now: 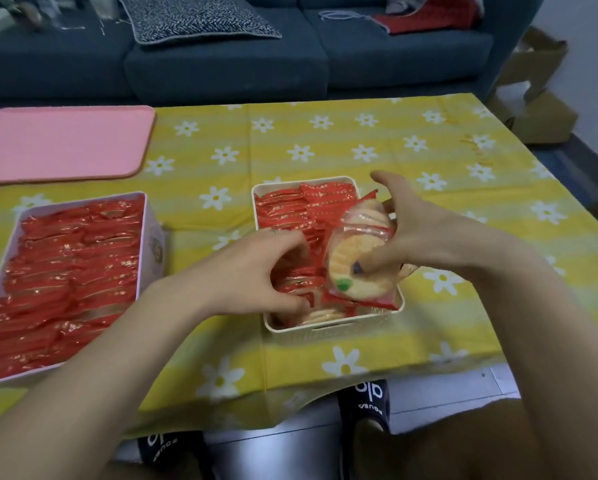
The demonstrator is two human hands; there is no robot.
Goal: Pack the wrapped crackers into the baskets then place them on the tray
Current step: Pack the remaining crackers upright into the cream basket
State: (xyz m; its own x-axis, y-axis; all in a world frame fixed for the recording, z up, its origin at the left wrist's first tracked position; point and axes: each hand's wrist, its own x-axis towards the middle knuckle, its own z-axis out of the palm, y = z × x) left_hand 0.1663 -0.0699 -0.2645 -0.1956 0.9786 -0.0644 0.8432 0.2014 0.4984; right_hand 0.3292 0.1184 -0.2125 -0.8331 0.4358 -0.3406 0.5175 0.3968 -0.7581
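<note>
We are seated at a table [325, 140] covered with a yellow cloth printed with white daisies, looking down at our own two bare hands.

Toward the middle of the table, nearer its front edge, stands a white basket [328, 332]. It is nearly full of wrapped crackers [290, 209] in red foil, standing on edge in rows. Our left hand [252, 271] reaches into the basket with its fingers curled down among the packets at the left side, seemingly pressing or parting them; whether it actually grips one we cannot tell. Our right hand [419, 233] hovers over the basket's right side, holding a small bunch of cracker packets [356, 258] between thumb and fingers, tilted on edge above the near right corner, where a gap remains.

Near the left edge of the table sits a pink box [145, 223], packed with many more red packets [65, 271]. It looks like the supply we draw from, though it might equally be a container already filled.

At the far left corner lies a pink tray [62, 143], flat, with nothing on it.

We judge the task to be in its early or middle part. This basket is close to full and needs only the packets in our right hand, and perhaps a few more. After that it must be carried to the tray, well apart from it across the table. No basket has reached the tray yet, and no other basket is in view.
</note>
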